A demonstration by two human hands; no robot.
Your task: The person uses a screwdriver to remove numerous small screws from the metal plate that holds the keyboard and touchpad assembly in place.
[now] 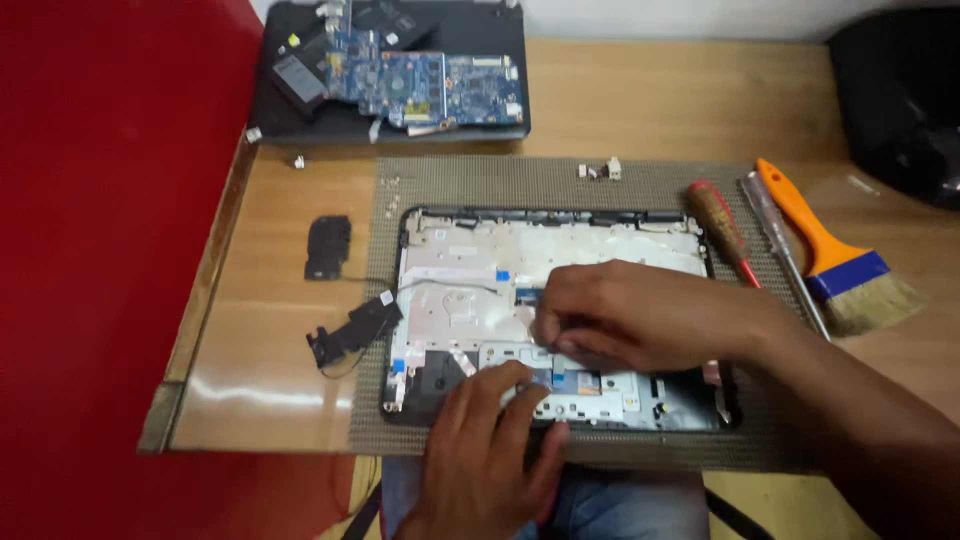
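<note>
Single view, from a camera worn on the person's head. It looks steeply down and forward over the counter [640,110], from the near edge toward the far wall. The range is close, about arm's reach. The open laptop base [560,250] on its mat [560,178] fills the centre of the frame. Both forearms enter from the bottom: the left hand [490,450] at lower centre, the right hand [620,315] from the lower right. The person's lap shows at the bottom edge. The far edge of the frame takes in the circuit board [420,80]; the right side reaches the brush [840,260]; a red panel [110,250] bounds the left.
</note>
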